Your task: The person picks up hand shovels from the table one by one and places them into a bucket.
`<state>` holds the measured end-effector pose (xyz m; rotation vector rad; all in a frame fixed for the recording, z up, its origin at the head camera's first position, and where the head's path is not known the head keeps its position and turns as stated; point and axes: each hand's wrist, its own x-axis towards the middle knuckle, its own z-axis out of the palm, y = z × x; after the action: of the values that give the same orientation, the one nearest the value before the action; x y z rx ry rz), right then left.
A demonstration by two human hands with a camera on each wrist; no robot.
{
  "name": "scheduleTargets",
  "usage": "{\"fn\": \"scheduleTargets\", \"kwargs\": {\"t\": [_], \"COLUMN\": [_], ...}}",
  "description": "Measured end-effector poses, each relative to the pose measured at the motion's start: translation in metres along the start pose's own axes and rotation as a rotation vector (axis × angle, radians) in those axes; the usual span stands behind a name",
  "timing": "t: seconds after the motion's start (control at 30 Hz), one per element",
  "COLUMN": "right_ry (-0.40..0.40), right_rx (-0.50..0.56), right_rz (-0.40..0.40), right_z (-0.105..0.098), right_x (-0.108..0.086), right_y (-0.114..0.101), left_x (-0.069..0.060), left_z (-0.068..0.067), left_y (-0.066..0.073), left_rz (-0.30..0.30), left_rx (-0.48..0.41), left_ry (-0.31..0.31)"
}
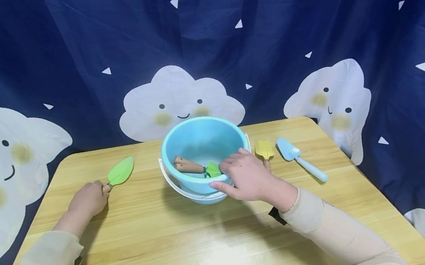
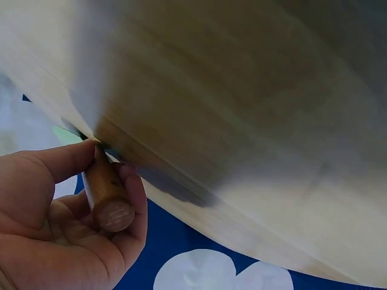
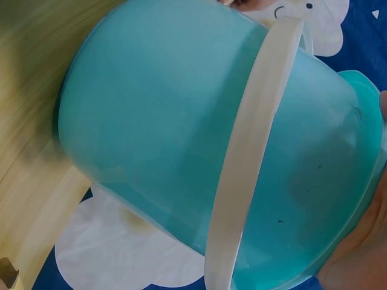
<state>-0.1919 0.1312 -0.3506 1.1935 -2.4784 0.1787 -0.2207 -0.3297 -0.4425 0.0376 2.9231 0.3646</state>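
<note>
From here I see the left hand (image 1: 90, 199) pinching the green trowel (image 1: 121, 171) by its wooden handle, over the table (image 1: 143, 247), left of the blue bucket (image 1: 203, 135). The right hand (image 1: 249, 175) grips the bucket's rim. Pick-up, I'd judge (2 wooden handles (image 1: 189, 166) lie inside); lifting would call for a firm pinch.

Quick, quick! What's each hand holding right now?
Left hand: closed, holding the green trowel by its handle.
Right hand: closed, gripping the blue bucket's rim.
</note>
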Motion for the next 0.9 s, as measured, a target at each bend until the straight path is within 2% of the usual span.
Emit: {"fn": "scheduleTargets", "kwargs": {"t": [0.27,0.9], "right_ry": [0.000,0.012], "right_rx": [-0.001,0.006], "right_rz": [-0.006,-0.008], "right_z": [-0.001,0.001], "right_x": [0.000,0.000], "right_y": [0.000,0.000], "left_x": [-0.010,-0.022], "left_z": [-0.002,-0.009], "left_y": [0.010,0.024], "left_rz": [0.032,0.119], "left_rx": [0.015,0.001], "left_ry": [0.026,0.114]}}
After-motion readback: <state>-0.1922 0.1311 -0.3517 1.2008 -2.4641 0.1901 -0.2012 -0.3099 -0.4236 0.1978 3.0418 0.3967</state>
